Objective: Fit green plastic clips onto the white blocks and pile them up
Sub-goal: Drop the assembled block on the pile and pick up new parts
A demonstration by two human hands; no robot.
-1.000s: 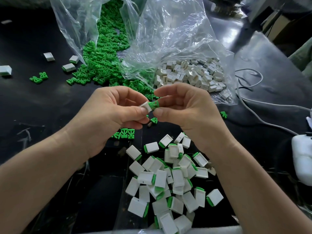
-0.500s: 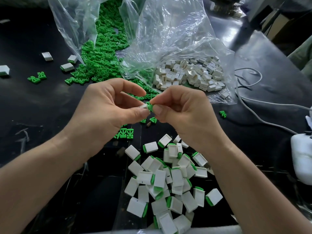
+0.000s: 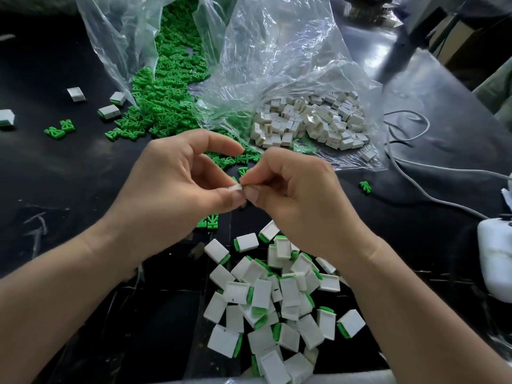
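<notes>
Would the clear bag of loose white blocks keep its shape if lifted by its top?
Probably not: the clear bag looks thin and crumpled, so likely floppy. The white blocks inside lie loose in a heap, so they would probably slide together.

Bare black table (image 3: 69, 189) left, clipped blocks (image 3: 260, 293) piled near, plastic bags (image 3: 277, 51) beyond, white cable (image 3: 415, 168) right

no legible text, labels, brands or numbers on any surface

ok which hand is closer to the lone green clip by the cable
Right. The right hand is just left of the lone green clip; the left hand is farther left.
</notes>
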